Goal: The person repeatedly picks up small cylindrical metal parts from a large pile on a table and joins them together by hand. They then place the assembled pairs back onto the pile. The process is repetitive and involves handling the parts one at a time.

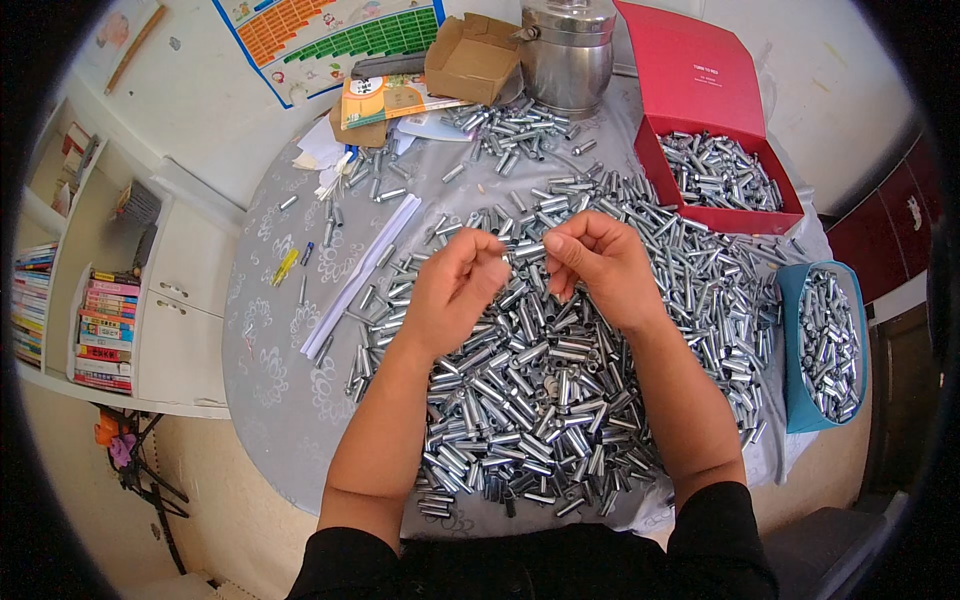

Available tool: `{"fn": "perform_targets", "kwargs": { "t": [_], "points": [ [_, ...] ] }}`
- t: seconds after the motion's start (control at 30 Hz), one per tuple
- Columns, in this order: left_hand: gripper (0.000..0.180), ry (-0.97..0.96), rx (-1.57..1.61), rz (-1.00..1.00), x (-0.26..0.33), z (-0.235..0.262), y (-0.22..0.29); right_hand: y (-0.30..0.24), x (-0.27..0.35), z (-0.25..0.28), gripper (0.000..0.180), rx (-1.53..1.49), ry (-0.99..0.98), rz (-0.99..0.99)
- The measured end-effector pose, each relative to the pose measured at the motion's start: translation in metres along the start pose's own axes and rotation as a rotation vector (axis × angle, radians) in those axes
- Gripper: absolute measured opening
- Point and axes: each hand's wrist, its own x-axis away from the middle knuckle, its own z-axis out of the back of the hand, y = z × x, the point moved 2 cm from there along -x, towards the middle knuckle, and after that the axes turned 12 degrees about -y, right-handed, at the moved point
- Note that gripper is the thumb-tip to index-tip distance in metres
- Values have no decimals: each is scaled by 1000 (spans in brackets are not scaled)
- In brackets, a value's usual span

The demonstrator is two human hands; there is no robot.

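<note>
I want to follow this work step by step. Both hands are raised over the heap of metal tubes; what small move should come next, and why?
Probably bring the two hands together. The left hand and the right hand hover close together above the heap of metal tubes, fingertips facing, and a small metal tube shows between them. Which hand pinches it is unclear.

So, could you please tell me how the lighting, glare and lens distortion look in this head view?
Head view: bright, even light; the metal tubes throw small glints, and the steel pot shows glare. Fisheye bending curves the white cabinet and the wall poster; corners are black. Both hands, left hand and right hand, look sharp.
</note>
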Motion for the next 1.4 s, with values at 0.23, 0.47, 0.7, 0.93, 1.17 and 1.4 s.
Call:
{"fn": "perform_targets", "kwargs": {
  "t": [0.23,0.47,0.7,0.93,1.17,1.4],
  "points": [
    [18,-13,-44,35,1,3,-3,0,1,1,16,34,9,2],
    [16,67,-49,-56,-3,-8,7,1,0,1,17,66,0,9],
    [17,87,-201,-77,-1,5,5,1,-1,4,16,84,83,41],
    [7,127,-153,-249,0,23,3,0,0,9,12,149,158,43],
    [21,257,-37,-296,4,29,10,-10,11,-6,6,399,-333,81],
    [29,494,77,-323,9,40,7,-14,25,-45,27,960,-880,-60]
  ]
}}
